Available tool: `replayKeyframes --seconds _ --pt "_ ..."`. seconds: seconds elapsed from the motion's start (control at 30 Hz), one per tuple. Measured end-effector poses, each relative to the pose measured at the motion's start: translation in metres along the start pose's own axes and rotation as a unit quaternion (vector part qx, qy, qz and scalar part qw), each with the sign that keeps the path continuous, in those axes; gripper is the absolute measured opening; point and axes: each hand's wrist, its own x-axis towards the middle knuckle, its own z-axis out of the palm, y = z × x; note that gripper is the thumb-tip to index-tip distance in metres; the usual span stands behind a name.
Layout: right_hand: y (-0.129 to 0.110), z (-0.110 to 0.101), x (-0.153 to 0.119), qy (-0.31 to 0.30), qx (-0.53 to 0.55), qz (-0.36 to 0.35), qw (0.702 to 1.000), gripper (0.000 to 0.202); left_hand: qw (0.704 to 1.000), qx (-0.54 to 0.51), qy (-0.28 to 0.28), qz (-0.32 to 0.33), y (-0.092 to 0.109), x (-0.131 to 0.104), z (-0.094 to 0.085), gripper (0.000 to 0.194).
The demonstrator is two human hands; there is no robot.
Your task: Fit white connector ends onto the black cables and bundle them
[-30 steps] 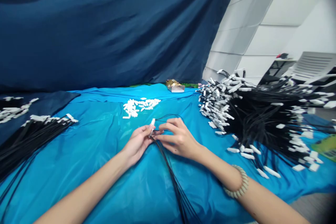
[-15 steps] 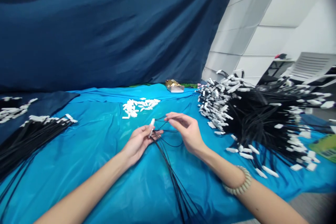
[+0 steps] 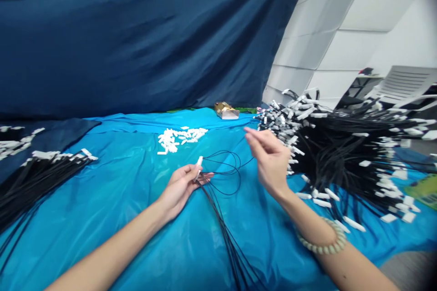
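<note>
My left hand [image 3: 182,184] is closed on a small white plastic tag [image 3: 200,161] and several black cords. Thin cord loops [image 3: 235,168] stand out to the right of the tag, while the cord tails [image 3: 223,223] hang down toward the front edge of the view. My right hand [image 3: 271,159], with a beaded bracelet at the wrist, is raised and pinched closed to the right of the loops. One black cord runs from the loops to this hand's edge; its end is hidden there.
Loose white tags [image 3: 180,138] lie in a heap behind my left hand. A large pile of tagged black cords [image 3: 334,154] spreads at the right, and another bundle [image 3: 51,177] lies at the left. Farther back sits a gold box [image 3: 227,111] on the blue cloth [image 3: 136,218].
My right hand has moved right and slightly up, away from the left hand, drawing the cord out. The cord loops now show more fully. My left hand has stayed nearly still.
</note>
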Motion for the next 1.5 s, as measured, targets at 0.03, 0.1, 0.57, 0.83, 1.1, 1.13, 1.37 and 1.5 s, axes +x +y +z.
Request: replayKeyframes --seconds 0.03,0.1,0.57,0.83,1.1,1.13,1.37,1.5 --pt "-0.001 0.002 -0.004 -0.033 -0.04 -0.03 0.998 0.014 1.0 -0.002 -0.003 0.006 0.0 0.0 0.0 0.012" --pt "-0.001 0.008 -0.013 -0.101 -0.083 -0.056 0.99 0.009 1.0 -0.007 -0.007 0.018 0.001 -0.001 0.0 0.012" --pt "0.002 0.017 -0.025 -0.111 -0.148 -0.093 0.978 0.011 0.998 -0.01 -0.025 0.054 0.005 -0.007 0.002 0.012" --pt "0.003 0.017 -0.027 -0.12 -0.148 -0.092 0.977 0.012 0.997 0.0 -0.036 0.063 0.005 -0.006 0.004 0.013" --pt "0.002 0.02 -0.029 -0.134 -0.16 -0.08 0.975 0.016 0.995 0.043 -0.032 0.088 0.005 -0.007 0.002 0.014" --pt "0.001 0.02 -0.03 -0.141 -0.169 -0.085 0.972 0.016 0.994 0.052 -0.031 0.092 0.005 -0.007 0.002 0.014" --pt "0.0 0.014 -0.022 -0.208 -0.257 -0.167 0.929 0.013 0.991 0.094 -0.053 0.084 0.005 -0.006 0.001 0.015" --pt "0.0 0.01 -0.015 -0.324 -0.184 -0.155 0.915 0.01 0.989 0.104 -0.092 0.048 0.003 -0.006 0.002 0.015"
